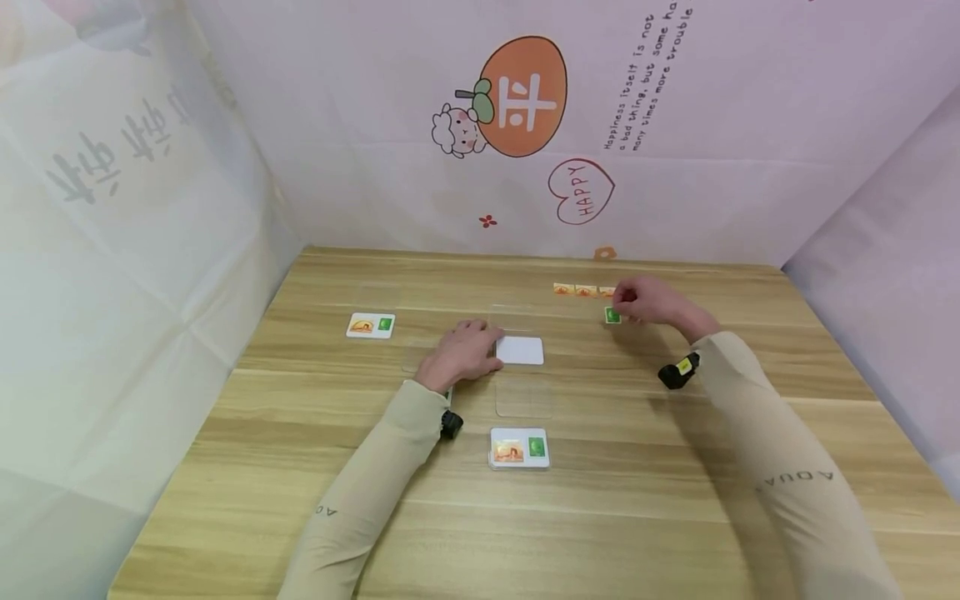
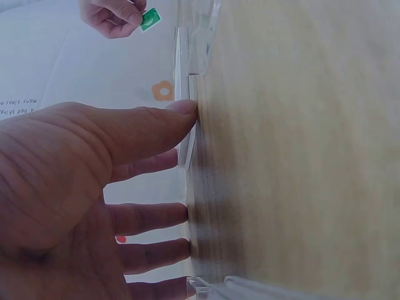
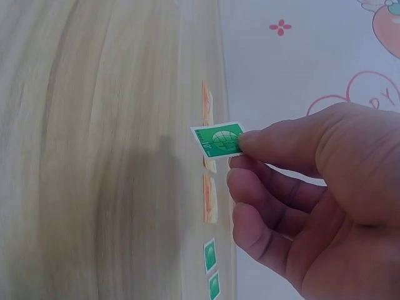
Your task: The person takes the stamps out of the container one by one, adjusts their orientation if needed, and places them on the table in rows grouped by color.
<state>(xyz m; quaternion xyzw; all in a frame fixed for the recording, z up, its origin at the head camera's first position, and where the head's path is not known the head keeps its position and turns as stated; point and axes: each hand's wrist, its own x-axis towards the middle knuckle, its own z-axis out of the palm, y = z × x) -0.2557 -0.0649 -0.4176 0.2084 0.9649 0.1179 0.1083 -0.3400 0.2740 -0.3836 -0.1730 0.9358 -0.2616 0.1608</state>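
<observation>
Between the thumb and fingertips of my right hand (image 1: 654,302) is a green postage stamp (image 3: 219,140) with a white border, lifted over the table in the right wrist view. A row of orange stamps (image 1: 586,291) lies right behind it, and two more green stamps (image 3: 210,255) lie in line with them. My left hand (image 1: 463,348) rests on the table, fingers straight, thumb and index finger at the left edge of a blank white card (image 1: 521,351). In the left wrist view, the thumb (image 2: 150,130) touches the card's edge.
Two white cards bear an orange and a green stamp each: one at the left (image 1: 371,326), one at the front (image 1: 519,448). Clear plastic pieces, such as this sleeve (image 1: 523,398), lie around the left hand. A printed cloth wall (image 1: 420,200) stands behind the table.
</observation>
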